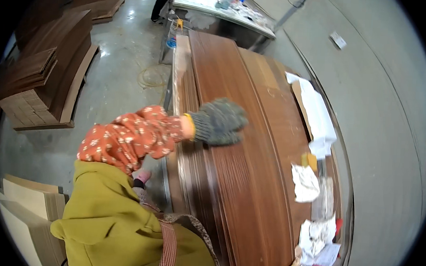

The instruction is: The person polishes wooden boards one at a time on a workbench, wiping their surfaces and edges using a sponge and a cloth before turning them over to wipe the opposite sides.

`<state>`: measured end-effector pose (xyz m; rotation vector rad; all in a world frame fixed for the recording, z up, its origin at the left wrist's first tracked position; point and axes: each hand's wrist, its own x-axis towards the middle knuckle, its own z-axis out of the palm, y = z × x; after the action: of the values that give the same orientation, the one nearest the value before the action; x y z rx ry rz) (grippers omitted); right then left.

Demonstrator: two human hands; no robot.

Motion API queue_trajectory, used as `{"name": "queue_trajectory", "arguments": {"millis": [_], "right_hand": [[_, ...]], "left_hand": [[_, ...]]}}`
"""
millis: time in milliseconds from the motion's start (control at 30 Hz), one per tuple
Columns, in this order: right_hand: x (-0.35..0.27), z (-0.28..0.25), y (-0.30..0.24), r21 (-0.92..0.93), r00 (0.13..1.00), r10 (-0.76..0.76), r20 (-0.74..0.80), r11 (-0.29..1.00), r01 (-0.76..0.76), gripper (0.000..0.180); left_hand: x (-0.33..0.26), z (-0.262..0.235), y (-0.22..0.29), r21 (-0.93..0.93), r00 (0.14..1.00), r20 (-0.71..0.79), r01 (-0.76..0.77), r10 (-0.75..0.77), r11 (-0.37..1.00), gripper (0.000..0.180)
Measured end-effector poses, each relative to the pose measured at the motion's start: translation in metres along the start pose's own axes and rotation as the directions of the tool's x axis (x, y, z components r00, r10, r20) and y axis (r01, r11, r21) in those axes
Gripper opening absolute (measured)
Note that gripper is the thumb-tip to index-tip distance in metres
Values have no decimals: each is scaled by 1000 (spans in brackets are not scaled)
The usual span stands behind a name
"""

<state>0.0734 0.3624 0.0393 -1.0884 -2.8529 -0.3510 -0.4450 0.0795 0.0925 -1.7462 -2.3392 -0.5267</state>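
My left hand (219,122), in a grey knit glove, lies flat and blurred on the top sheet of a tall stack of long brown wood veneer sheets (248,192). Nothing is held in it. The arm, in an orange floral sleeve (131,138), reaches across from the left over the stack's left edge. Below that sleeve, a small pinkish part of what looks like my right hand (142,176), with a dark cuff, shows at the stack's left side. Most of it is hidden, so its grip cannot be made out. My olive-yellow jacket (107,224) fills the lower left.
White rags and papers (305,183) lie along the stack's right edge beside a grey wall (386,142). Stacked dark veneer sits on a pallet (47,86) at the left, and pale boards (26,205) are at the lower left. A yellow hose (151,74) lies on the floor. Another person's legs (161,2) stand by a far bench (229,11).
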Motion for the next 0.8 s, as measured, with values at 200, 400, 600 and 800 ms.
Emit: {"name": "queue_trajectory", "arguments": {"millis": [200,400,600,800], "right_hand": [[113,-28,-147,458,996,17,86,887,-55,49],[340,-81,-384,542,850,-507,-143,678,496,48],[532,-73,-561,363,704,-640,-308,605,709,51],[506,-111,-659,636,662,-690,-292,377,673,33]], "left_hand": [[-23,38,-69,-31,878,-472,-100,74,994,39],[-16,63,-77,-257,801,-586,-326,122,910,37],[-24,59,-87,-294,755,-620,-477,214,828,26],[-9,101,-54,-620,844,-461,-528,276,580,41]]}}
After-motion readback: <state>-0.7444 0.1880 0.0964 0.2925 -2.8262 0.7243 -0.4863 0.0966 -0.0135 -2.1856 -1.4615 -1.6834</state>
